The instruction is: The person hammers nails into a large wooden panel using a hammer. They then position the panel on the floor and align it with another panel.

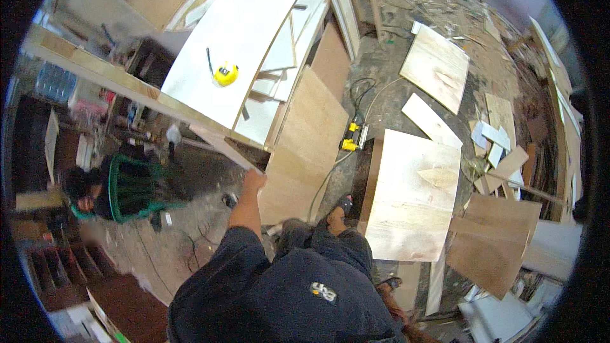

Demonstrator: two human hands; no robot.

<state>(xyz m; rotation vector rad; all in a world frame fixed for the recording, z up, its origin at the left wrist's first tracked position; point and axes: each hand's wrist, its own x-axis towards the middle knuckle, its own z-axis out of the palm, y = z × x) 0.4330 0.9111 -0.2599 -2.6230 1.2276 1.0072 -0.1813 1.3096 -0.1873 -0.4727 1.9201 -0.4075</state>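
My left hand [255, 181] is closed around the near end of a narrow wooden strip [219, 146], beside the corner of a white-topped workbench [190, 86]. Close to that hand, a large plywood sheet [302, 146] leans against the bench's side. On the white top lies a yellow tape measure [226, 75], with a dark slim tool [209, 60] beside it. Only part of my right forearm shows at the lower edge; the right hand is out of view.
A yellow-black power tool [350, 138] with a cable lies on the floor ahead. Right of my feet is a pale plywood panel [413, 203], with a brown panel [492, 238] and scattered offcuts [495, 140] beyond. A person sits by a green plastic chair [130, 187] at left.
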